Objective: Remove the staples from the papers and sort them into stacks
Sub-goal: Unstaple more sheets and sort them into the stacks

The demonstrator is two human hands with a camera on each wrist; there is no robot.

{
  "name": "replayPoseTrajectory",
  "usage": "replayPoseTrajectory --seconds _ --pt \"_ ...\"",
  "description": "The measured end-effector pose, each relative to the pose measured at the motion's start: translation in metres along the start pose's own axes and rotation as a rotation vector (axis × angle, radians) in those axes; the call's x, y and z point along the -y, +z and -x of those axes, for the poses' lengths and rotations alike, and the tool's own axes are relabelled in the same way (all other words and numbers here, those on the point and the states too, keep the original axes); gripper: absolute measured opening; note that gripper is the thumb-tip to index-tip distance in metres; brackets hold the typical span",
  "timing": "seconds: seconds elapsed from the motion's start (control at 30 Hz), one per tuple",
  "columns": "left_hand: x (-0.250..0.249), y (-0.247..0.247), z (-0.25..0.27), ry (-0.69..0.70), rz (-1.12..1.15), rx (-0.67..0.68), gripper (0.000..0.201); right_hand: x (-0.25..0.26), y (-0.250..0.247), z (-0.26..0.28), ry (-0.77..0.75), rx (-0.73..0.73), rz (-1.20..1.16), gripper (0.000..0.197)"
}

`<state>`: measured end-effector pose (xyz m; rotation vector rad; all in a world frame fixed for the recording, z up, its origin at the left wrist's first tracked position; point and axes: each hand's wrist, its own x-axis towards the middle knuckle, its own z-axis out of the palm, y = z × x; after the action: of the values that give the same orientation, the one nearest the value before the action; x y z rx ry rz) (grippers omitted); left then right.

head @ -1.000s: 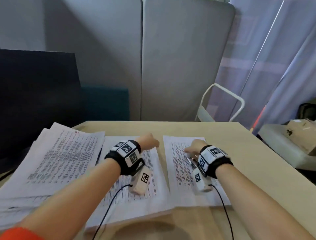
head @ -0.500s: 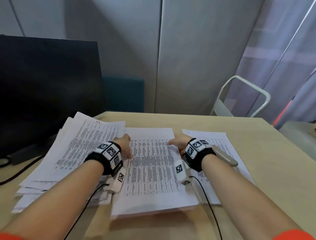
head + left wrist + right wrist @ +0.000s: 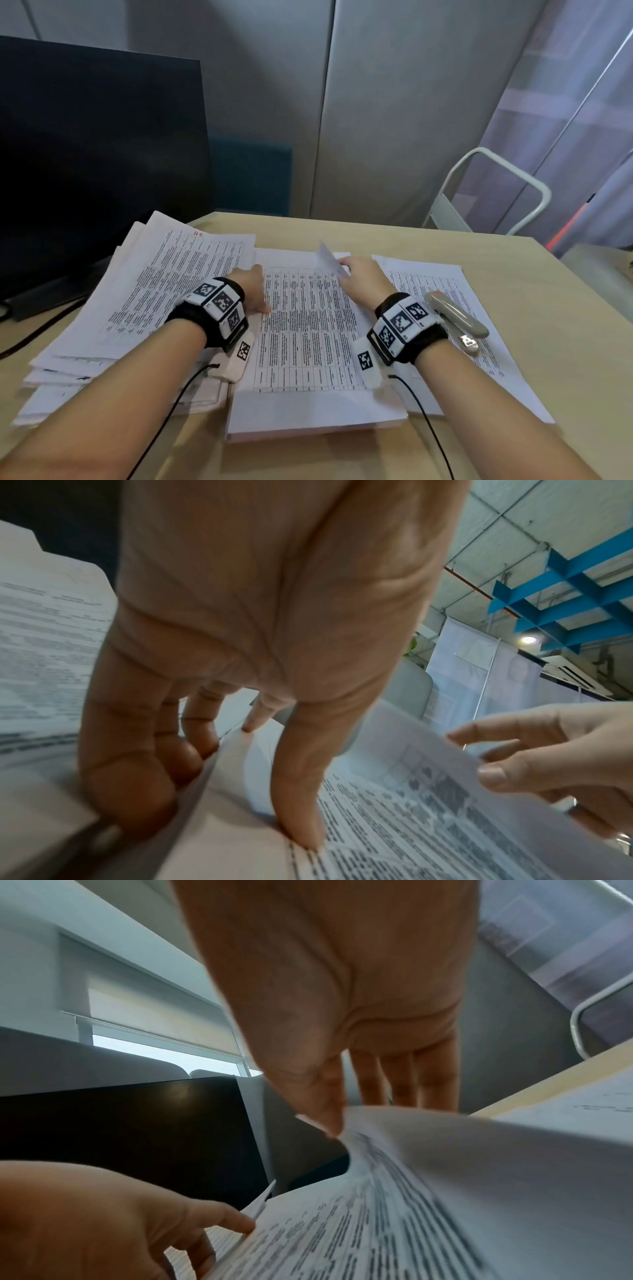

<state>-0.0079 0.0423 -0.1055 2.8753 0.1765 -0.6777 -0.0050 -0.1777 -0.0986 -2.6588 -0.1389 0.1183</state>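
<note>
My right hand (image 3: 359,279) pinches the top sheet's (image 3: 329,258) far corner, lifting it off the middle stack (image 3: 305,342); my left hand (image 3: 253,291) presses flat, fingers straight, on that stack's left edge.

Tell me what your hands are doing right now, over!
Left hand pressing the middle stack's left edge. Right hand pinching the top sheet's lifted far corner. Staple remover lying on the right stack, untouched. Nothing in the way.
</note>
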Motion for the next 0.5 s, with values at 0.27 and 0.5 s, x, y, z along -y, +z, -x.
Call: replayPoseTrajectory --seconds 0.27,0.5 --pt "0.006 -0.001 0.004 0.009 0.126 0.046 0.073 0.001 -0.013 0.016 0.001 0.166 -0.186 0.069" --pt "0.001 -0.001 0.007 0.017 0.016 0.009 0.067 0.009 -0.002 0.021 0.007 0.184 -0.079 0.085"
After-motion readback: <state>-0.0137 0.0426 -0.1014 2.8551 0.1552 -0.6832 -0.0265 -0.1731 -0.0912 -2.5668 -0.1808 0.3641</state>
